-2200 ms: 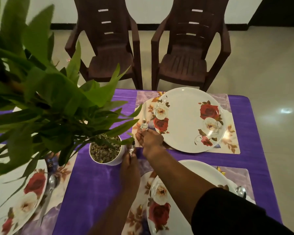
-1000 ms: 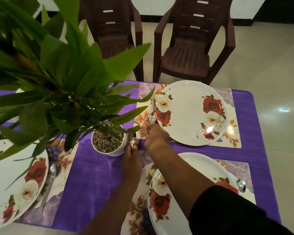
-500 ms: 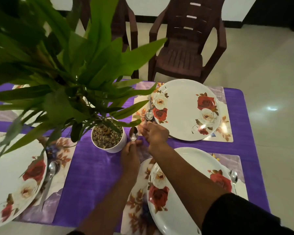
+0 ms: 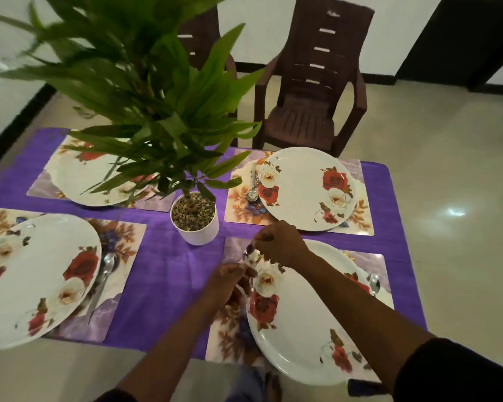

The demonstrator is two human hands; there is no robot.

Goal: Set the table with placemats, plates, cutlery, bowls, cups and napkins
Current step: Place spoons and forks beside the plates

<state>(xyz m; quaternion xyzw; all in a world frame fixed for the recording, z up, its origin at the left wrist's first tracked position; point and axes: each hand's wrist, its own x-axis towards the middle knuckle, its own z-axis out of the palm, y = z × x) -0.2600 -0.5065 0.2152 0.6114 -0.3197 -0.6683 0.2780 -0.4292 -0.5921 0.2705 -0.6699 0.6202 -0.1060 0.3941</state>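
The worktop (image 4: 169, 274) is covered with a purple cloth, and four floral placemats lie on it, each with a white rose plate. The far right plate (image 4: 305, 188) has a spoon (image 4: 252, 187) lying just beside its left edge on the placemat (image 4: 241, 210). The near left plate (image 4: 35, 277) has a spoon (image 4: 106, 274) beside its right edge. The near right plate (image 4: 311, 329) has a spoon (image 4: 373, 284) at its right side. The far left plate (image 4: 82, 181) is partly hidden by the leaves of the potted plant (image 4: 193, 219) in the middle, so I cannot tell if any cutlery lies there.

Both hands meet at the upper left rim of the near right plate. The left hand (image 4: 230, 281) has its fingers curled, and its grip seems to pinch a small spoon (image 4: 249, 253), of which only a shiny bit shows. The right hand (image 4: 279, 242) is above it with bent fingers near the same spoon; whether its grip really holds the spoon I cannot tell.

In my judgement the task is about half done: placemats and plates are in place, cutlery is in progress. No bowls, cups or napkins are visible, so these seem left to do
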